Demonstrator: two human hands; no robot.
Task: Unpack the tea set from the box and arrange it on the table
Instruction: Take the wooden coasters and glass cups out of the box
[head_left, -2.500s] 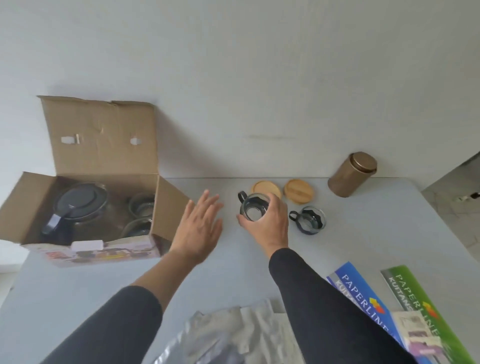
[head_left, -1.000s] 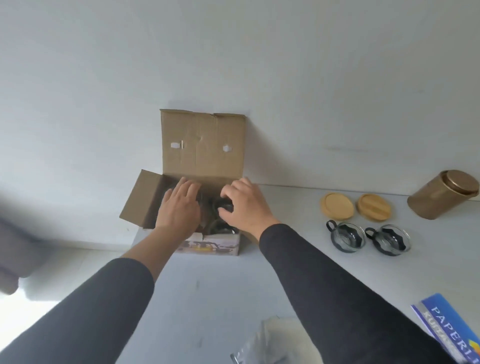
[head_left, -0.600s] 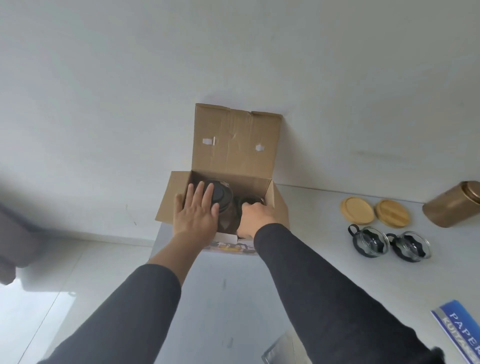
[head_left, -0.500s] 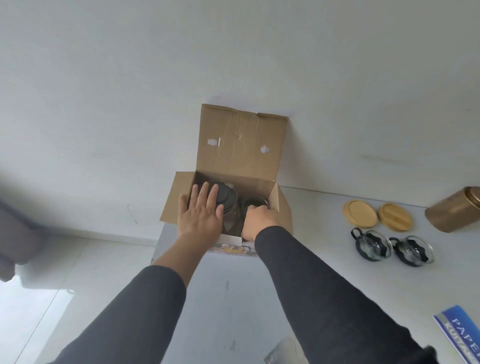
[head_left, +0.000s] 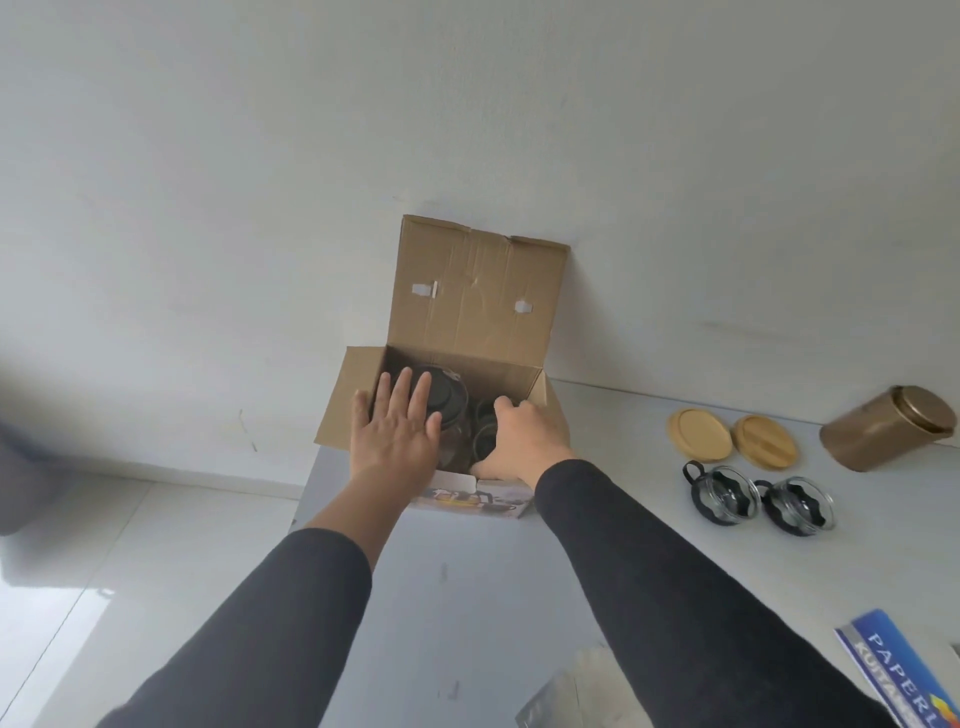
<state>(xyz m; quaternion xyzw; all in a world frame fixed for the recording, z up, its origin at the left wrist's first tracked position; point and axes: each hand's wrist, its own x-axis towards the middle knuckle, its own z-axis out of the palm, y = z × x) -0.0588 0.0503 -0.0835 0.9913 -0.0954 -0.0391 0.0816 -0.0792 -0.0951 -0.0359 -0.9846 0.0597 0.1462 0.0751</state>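
An open cardboard box (head_left: 475, 291) stands at the table's far left corner against the wall, its lid flap upright. Inside it sits a glass teapot with a dark lid (head_left: 449, 402). My left hand (head_left: 395, 436) lies flat on the teapot with its fingers spread. My right hand (head_left: 519, 436) reaches into the box's right half, its fingers curled down around a glass cup (head_left: 483, 439) that is mostly hidden. Two glass cups with black holders (head_left: 719, 493) (head_left: 800, 506) stand on the table to the right, behind them two round wooden lids (head_left: 698, 434) (head_left: 766, 441).
A bronze tin canister (head_left: 888, 428) lies tilted at the far right by the wall. A blue paper ream wrapper (head_left: 904, 675) and a silver foil bag (head_left: 576, 696) sit at the table's (head_left: 467, 597) near edge. The floor drops away left of the box.
My right hand left the cup it set beside the other one and went into the box; my left hand came to rest on the teapot. My view swung left toward the box.
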